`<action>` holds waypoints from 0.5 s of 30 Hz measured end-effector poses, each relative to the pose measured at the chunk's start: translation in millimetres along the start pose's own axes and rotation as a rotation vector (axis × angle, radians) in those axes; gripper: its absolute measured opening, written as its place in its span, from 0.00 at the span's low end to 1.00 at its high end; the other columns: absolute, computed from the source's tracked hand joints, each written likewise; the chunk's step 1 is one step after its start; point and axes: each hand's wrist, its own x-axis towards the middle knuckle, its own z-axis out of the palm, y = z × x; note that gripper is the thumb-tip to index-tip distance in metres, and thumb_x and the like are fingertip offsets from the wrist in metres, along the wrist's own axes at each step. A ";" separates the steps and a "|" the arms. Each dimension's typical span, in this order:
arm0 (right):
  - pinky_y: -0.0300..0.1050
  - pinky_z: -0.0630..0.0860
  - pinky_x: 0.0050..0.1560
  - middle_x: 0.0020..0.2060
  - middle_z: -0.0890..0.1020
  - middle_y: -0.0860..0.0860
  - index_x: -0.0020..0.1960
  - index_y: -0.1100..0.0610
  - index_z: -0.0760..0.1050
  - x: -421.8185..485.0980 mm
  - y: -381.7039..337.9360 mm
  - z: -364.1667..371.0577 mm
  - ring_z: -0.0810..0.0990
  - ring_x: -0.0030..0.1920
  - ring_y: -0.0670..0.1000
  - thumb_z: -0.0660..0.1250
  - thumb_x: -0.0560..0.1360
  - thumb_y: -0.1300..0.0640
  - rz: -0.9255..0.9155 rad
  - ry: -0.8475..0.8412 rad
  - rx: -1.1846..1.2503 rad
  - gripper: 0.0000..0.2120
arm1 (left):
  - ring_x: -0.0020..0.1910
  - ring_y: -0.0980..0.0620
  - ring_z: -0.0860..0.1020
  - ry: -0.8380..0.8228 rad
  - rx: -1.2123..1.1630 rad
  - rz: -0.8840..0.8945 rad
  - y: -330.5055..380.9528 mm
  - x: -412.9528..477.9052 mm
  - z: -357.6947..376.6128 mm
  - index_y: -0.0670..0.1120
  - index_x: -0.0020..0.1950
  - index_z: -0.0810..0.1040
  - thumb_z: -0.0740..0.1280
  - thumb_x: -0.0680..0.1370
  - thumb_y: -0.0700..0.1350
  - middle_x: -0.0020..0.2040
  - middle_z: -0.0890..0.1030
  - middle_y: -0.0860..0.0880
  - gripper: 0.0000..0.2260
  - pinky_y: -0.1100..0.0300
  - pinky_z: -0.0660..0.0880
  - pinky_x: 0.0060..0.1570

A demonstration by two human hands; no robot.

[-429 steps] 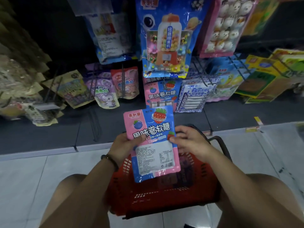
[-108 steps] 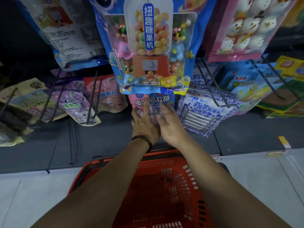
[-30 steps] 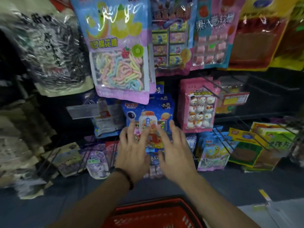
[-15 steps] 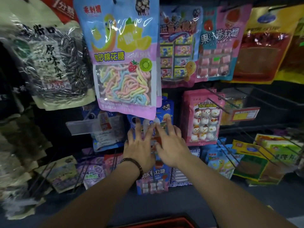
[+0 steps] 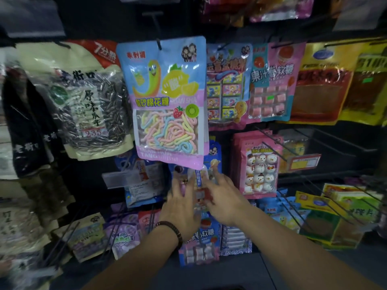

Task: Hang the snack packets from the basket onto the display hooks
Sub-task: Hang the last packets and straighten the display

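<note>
Starting at 9 o'clock, a sunflower-seed bag point(image 5: 88, 105) hangs beside the pastel marshmallow-rope packet point(image 5: 167, 97) at 12. Directly below that packet, the left hand point(image 5: 182, 208) lies flat on the blue gumball-machine packet point(image 5: 215, 158), fingers straight and spread, gripping nothing. At 6 o'clock from the hands, the pink-and-blue fruit-roll packet point(image 5: 202, 237) hangs on the lower hook with neither hand touching it. The right hand point(image 5: 225, 200), at 3 o'clock from the left, is just as slack-fingered against the gumball packet. Further toward 3 o'clock hangs the snowman packet point(image 5: 259, 166).

A few seconds back both hands were low at that bottom hook, working the fruit-roll packet on above the red basket. They have since risen a row and the basket has dropped out of sight. That packet looks delivered, and the hands now seem only to be steadying the gumball packet. Any further packet would mean going back down to the basket.
</note>
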 end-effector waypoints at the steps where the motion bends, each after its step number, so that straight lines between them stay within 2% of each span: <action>1: 0.59 0.66 0.79 0.86 0.46 0.54 0.82 0.49 0.60 -8.5 -4.6 -5.9 0.53 0.83 0.60 0.64 0.82 0.52 -0.029 0.014 -0.029 0.30 | 0.78 0.34 0.65 -0.027 -0.018 0.002 2.8 -9.1 -8.4 0.60 0.83 0.40 0.71 0.78 0.51 0.84 0.36 0.47 0.46 0.46 0.78 0.65; 3: 0.57 0.70 0.75 0.83 0.57 0.53 0.76 0.50 0.69 -27.4 -16.1 -20.2 0.59 0.81 0.58 0.64 0.82 0.54 -0.090 0.023 -0.081 0.23 | 0.68 0.40 0.75 -0.068 -0.033 0.033 8.8 -27.4 -28.3 0.59 0.80 0.52 0.70 0.79 0.52 0.82 0.48 0.48 0.36 0.51 0.79 0.56; 5: 0.56 0.75 0.70 0.77 0.66 0.53 0.72 0.51 0.71 -46.8 -30.1 -39.4 0.66 0.76 0.57 0.63 0.81 0.53 -0.144 0.034 -0.143 0.19 | 0.59 0.46 0.78 -0.080 -0.017 0.088 14.7 -44.5 -54.2 0.57 0.75 0.61 0.68 0.80 0.54 0.74 0.60 0.50 0.26 0.54 0.77 0.48; 6: 0.56 0.76 0.67 0.74 0.69 0.54 0.72 0.52 0.72 -56.1 -38.2 -50.4 0.68 0.74 0.57 0.63 0.82 0.53 -0.170 0.042 -0.179 0.19 | 0.58 0.48 0.78 -0.086 -0.006 0.113 17.1 -52.7 -68.7 0.58 0.74 0.63 0.67 0.81 0.55 0.71 0.64 0.53 0.23 0.54 0.76 0.47; 11: 0.58 0.74 0.67 0.69 0.71 0.58 0.72 0.56 0.69 -93.5 -80.0 -107.9 0.70 0.70 0.61 0.61 0.82 0.52 -0.295 0.075 -0.392 0.20 | 0.63 0.51 0.76 -0.045 0.104 0.206 23.5 -79.9 -150.5 0.60 0.71 0.67 0.65 0.80 0.57 0.65 0.67 0.58 0.20 0.54 0.75 0.49; 13: 0.60 0.74 0.66 0.67 0.73 0.60 0.70 0.57 0.70 -96.7 -94.5 -128.7 0.71 0.69 0.63 0.63 0.79 0.50 -0.310 0.120 -0.478 0.22 | 0.64 0.50 0.75 0.017 0.156 0.231 20.8 -80.8 -180.6 0.60 0.71 0.68 0.64 0.78 0.57 0.65 0.68 0.57 0.20 0.51 0.78 0.55; 15: 0.60 0.73 0.66 0.68 0.72 0.59 0.69 0.57 0.71 -92.7 -106.6 -149.4 0.70 0.69 0.63 0.66 0.77 0.48 -0.269 0.177 -0.491 0.24 | 0.67 0.48 0.73 0.076 0.196 0.226 17.9 -76.7 -206.6 0.58 0.73 0.67 0.65 0.78 0.56 0.69 0.66 0.55 0.23 0.50 0.77 0.60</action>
